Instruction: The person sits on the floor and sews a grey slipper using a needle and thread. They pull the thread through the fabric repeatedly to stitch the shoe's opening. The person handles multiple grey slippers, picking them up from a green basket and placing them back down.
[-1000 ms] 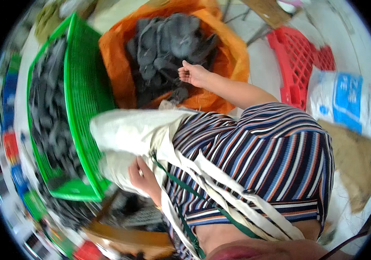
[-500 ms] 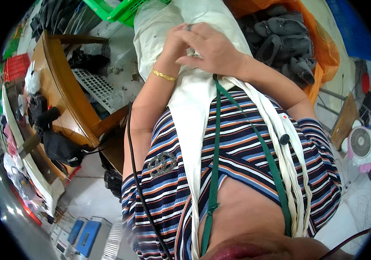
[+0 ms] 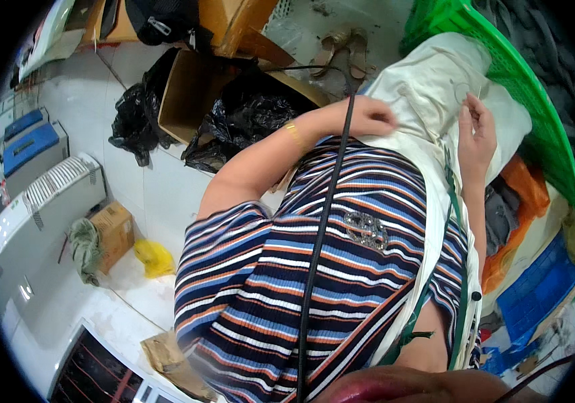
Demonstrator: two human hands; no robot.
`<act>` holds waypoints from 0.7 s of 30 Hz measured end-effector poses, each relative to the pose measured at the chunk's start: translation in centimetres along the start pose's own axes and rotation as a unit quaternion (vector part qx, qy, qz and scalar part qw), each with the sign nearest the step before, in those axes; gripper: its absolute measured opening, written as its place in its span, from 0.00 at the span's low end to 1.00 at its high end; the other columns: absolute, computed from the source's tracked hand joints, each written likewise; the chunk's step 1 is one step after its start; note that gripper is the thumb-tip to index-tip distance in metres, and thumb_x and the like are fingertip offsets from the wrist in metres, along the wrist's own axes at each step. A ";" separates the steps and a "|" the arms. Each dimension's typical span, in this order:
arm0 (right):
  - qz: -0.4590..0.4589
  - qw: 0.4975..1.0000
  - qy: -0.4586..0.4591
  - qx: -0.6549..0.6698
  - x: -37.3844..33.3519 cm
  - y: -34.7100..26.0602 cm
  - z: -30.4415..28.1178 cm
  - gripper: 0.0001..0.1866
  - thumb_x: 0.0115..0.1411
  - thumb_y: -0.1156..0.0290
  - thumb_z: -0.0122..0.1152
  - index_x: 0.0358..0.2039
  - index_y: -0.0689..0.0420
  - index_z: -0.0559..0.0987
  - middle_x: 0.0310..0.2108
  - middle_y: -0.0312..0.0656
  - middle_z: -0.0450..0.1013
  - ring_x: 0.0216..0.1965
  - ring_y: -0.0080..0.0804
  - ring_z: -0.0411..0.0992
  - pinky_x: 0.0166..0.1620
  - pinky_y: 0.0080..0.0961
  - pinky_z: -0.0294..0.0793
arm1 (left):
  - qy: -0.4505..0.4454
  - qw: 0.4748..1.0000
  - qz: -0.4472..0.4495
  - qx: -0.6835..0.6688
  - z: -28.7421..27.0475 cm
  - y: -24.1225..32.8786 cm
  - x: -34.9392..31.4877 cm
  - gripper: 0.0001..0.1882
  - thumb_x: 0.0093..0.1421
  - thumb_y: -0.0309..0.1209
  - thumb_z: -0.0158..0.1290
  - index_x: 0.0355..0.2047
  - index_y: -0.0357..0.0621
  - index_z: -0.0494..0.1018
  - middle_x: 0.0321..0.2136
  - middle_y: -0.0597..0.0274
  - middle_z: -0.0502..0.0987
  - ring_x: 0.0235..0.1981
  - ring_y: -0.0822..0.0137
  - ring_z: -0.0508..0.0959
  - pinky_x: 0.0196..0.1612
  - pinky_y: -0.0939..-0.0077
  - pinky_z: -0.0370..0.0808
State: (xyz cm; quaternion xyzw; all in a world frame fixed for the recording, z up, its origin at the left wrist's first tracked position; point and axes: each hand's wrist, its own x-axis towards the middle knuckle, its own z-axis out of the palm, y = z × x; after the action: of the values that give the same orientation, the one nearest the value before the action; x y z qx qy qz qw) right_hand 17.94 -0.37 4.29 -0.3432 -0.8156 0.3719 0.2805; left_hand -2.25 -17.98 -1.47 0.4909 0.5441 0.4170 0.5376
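My left hand (image 3: pixel 368 117), with a gold band (image 3: pixel 294 134) on its wrist, lies at the left edge of the white apron (image 3: pixel 408 101) over my lap. Its fingers curl inward; whatever they hold, if anything, is hidden. To the right, my right hand (image 3: pixel 477 138) is raised above the apron, fingers partly bent, thumb and fingertips apart. I see nothing held in it. Close to its fingertips a thin, faint line shows against the white cloth; I cannot tell what it is. Green straps (image 3: pixel 450 188) hang down beside the right forearm.
A green plastic basket (image 3: pixel 536 80) with dark goods stands beyond my right knee, an orange sack (image 3: pixel 526 195) below it. Left of me are a cardboard box (image 3: pixel 190 87), black plastic bags (image 3: pixel 250 114) and a yellow bag (image 3: pixel 154 258). A black cable (image 3: pixel 321 248) crosses my front.
My hands were together over my lap; now they are apart, the left at the apron's edge and the right raised. The view has swung to the left, bringing in boxes and bags.
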 end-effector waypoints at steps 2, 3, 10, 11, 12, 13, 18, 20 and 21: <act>0.020 0.999 -0.022 0.015 -0.2 0.3 0.4 0.13 0.64 0.75 0.57 0.48 0.63 0.78 0.39 0.41 0.76 0.40 0.26 0.74 0.46 0.22 0.73 | 0.005 0.988 -0.144 -0.047 -3.3 0.6 -5.8 0.14 0.61 0.38 0.58 0.38 0.39 0.80 0.31 0.66 0.80 0.34 0.75 0.77 0.38 0.80 0.73; 0.031 0.999 -0.029 0.020 -0.3 0.4 0.6 0.12 0.64 0.75 0.57 0.48 0.63 0.78 0.39 0.40 0.77 0.40 0.24 0.74 0.46 0.21 0.73 | 0.026 0.973 -0.198 -0.115 -5.0 -0.7 -8.6 0.13 0.61 0.38 0.58 0.38 0.40 0.80 0.30 0.67 0.80 0.32 0.76 0.77 0.36 0.82 0.73; 0.083 0.993 -0.087 0.015 0.1 -0.5 2.6 0.10 0.64 0.74 0.58 0.44 0.62 0.80 0.37 0.37 0.77 0.38 0.21 0.73 0.44 0.18 0.72 | 0.255 0.851 -0.431 -0.159 -12.8 -7.7 -22.1 0.14 0.63 0.41 0.57 0.26 0.44 0.76 0.20 0.68 0.76 0.19 0.78 0.73 0.24 0.84 0.71; 0.086 0.992 -0.090 0.014 0.1 -0.5 2.7 0.10 0.65 0.74 0.58 0.44 0.62 0.80 0.37 0.37 0.77 0.38 0.21 0.73 0.44 0.18 0.72 | 0.186 0.828 -0.525 -0.064 -13.3 -8.9 -22.8 0.28 0.61 0.55 0.55 0.29 0.38 0.78 0.22 0.60 0.79 0.20 0.73 0.77 0.24 0.81 0.75; 0.089 0.992 -0.090 0.014 0.1 -0.5 2.8 0.10 0.65 0.73 0.58 0.44 0.62 0.80 0.37 0.37 0.77 0.38 0.21 0.73 0.44 0.18 0.72 | 0.168 0.806 -0.562 -0.080 -12.7 -9.3 -22.7 0.33 0.59 0.59 0.53 0.30 0.35 0.78 0.23 0.57 0.80 0.22 0.69 0.79 0.26 0.79 0.76; 0.088 0.991 -0.102 0.006 0.1 -0.6 2.9 0.10 0.65 0.73 0.58 0.44 0.62 0.80 0.37 0.37 0.77 0.38 0.21 0.73 0.44 0.18 0.72 | 0.149 0.783 -0.597 -0.095 -12.0 -9.5 -22.5 0.38 0.57 0.64 0.52 0.31 0.32 0.78 0.24 0.53 0.80 0.23 0.66 0.80 0.28 0.78 0.78; 0.053 0.980 -0.191 -0.033 0.6 -1.5 3.6 0.09 0.65 0.74 0.57 0.43 0.62 0.80 0.37 0.40 0.77 0.39 0.25 0.75 0.45 0.19 0.73 | 0.407 0.653 -0.423 -0.479 -5.0 -18.6 -21.0 0.32 0.57 0.54 0.59 0.40 0.31 0.73 0.39 0.48 0.78 0.40 0.55 0.79 0.46 0.64 0.78; 0.016 0.970 -0.240 -0.045 1.7 -2.3 4.4 0.11 0.63 0.73 0.59 0.45 0.62 0.79 0.40 0.44 0.77 0.39 0.29 0.76 0.45 0.22 0.73 | 0.537 0.647 -0.248 -0.482 -3.8 -22.7 -18.8 0.14 0.58 0.35 0.61 0.36 0.37 0.73 0.34 0.55 0.78 0.34 0.59 0.78 0.41 0.66 0.77; -0.002 0.964 -0.259 -0.059 2.2 -2.7 4.9 0.12 0.63 0.72 0.59 0.45 0.62 0.79 0.41 0.45 0.77 0.39 0.31 0.76 0.46 0.23 0.74 | 0.590 0.647 -0.225 -0.427 -4.1 -17.9 -15.5 0.08 0.57 0.29 0.60 0.34 0.39 0.75 0.32 0.58 0.78 0.33 0.65 0.77 0.37 0.71 0.74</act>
State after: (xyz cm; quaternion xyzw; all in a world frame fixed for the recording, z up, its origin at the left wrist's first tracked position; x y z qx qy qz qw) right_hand 12.16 -1.97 4.14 -0.2489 -0.8816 0.3990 0.0398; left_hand -8.76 -35.90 -15.98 -0.2801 0.6014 0.6712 0.3307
